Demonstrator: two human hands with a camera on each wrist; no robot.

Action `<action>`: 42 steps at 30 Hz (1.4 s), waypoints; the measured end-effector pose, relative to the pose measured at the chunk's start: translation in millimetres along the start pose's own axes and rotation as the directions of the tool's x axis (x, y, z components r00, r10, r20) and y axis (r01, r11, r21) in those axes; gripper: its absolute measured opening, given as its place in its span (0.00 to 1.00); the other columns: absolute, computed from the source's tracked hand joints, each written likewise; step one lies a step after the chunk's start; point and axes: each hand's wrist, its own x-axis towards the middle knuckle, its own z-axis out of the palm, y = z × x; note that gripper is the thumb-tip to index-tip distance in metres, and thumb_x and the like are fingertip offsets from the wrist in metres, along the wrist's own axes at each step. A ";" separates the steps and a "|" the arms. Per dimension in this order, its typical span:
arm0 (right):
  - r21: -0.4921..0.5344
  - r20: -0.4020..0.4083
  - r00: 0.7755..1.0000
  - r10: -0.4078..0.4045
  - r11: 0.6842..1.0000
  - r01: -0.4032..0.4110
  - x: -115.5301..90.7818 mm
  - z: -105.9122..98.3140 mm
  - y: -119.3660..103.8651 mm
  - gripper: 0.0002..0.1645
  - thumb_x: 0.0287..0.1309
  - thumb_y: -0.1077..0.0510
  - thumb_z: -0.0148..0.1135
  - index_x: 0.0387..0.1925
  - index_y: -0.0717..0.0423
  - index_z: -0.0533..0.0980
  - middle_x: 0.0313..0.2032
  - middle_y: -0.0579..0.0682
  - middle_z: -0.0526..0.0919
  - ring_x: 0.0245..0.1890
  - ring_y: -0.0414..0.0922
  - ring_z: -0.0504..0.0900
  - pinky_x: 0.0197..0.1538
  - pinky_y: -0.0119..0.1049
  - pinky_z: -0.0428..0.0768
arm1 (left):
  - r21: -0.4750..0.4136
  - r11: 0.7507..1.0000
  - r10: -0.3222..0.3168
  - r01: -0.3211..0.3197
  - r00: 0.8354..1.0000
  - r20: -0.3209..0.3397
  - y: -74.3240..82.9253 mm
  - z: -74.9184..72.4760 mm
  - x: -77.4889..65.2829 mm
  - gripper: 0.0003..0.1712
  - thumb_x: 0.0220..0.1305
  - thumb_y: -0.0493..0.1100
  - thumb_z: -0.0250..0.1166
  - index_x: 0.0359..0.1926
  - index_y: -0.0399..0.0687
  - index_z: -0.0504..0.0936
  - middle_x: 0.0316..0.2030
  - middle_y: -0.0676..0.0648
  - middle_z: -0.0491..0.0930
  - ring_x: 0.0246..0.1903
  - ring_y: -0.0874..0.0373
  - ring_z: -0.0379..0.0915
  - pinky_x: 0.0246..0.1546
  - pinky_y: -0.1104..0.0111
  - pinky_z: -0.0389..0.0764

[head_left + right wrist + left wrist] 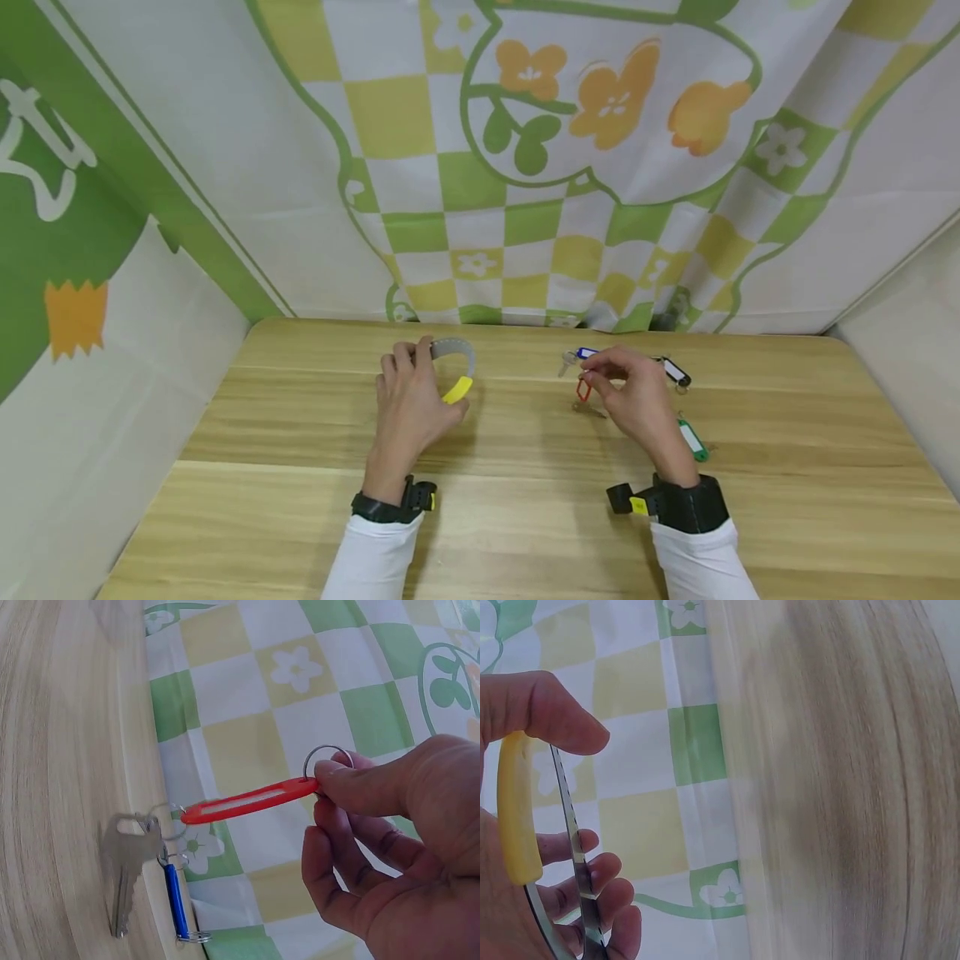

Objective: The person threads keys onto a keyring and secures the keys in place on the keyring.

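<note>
In the head view my left hand (411,398) grips a curved metal band with a yellow sleeve (457,390) over part of it. Seen from the left wrist, thumb and fingers curl around the thin band (568,802), the yellow sleeve (519,810) lying nearest the palm. My right hand (637,396) pinches a red key tag (251,801) at its split-ring end, between thumb and fingertips. From the tag's other end a metal key (129,859) hangs by a ring. The tag is held up over the wooden table (510,533).
Beyond the right hand lie a blue key tag (587,353) with a key (567,363), and a black key tag (677,372). A green key tag (693,440) lies right of the right wrist. A patterned curtain (540,242) hangs along the table's back edge.
</note>
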 end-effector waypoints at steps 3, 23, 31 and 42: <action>-0.011 -0.010 1.000 -0.016 1.000 0.015 0.3 -0.6 -0.9 0.09 0.47 0.65 0.66 0.32 0.50 0.81 0.30 0.40 0.79 0.29 0.36 0.77 0.36 0.34 0.75 | 0.005 1.000 0.004 -0.004 1.000 0.005 1.2 0.1 0.1 0.52 0.35 0.55 0.71 0.62 0.39 0.62 0.49 0.37 0.62 0.48 0.40 0.57 0.43 0.49 0.63; -0.042 -0.115 0.992 -0.059 0.998 0.054 1.5 -6.7 -0.8 0.08 0.48 0.65 0.64 0.31 0.51 0.82 0.30 0.44 0.76 0.28 0.39 0.77 0.34 0.40 0.76 | 0.005 1.000 0.028 -0.028 1.000 -0.012 9.1 3.1 0.6 0.52 0.34 0.56 0.71 0.61 0.40 0.63 0.48 0.37 0.63 0.46 0.41 0.58 0.45 0.50 0.64; -0.022 -0.168 0.984 -0.054 0.998 0.051 2.4 -9.3 -5.1 0.09 0.45 0.61 0.68 0.32 0.53 0.79 0.30 0.44 0.78 0.28 0.38 0.78 0.34 0.34 0.76 | -0.003 1.000 0.020 -0.020 1.000 -0.001 12.2 1.5 -2.4 0.53 0.34 0.57 0.72 0.62 0.39 0.63 0.49 0.36 0.63 0.47 0.41 0.58 0.46 0.50 0.63; 0.002 -0.192 0.977 -0.095 0.995 0.097 5.7 -9.7 -9.0 0.07 0.44 0.61 0.68 0.30 0.51 0.80 0.28 0.42 0.81 0.27 0.38 0.80 0.32 0.32 0.76 | -0.015 0.999 0.035 -0.035 0.999 -0.007 15.4 -2.9 -0.9 0.52 0.34 0.56 0.71 0.61 0.40 0.63 0.48 0.37 0.63 0.47 0.41 0.57 0.46 0.50 0.63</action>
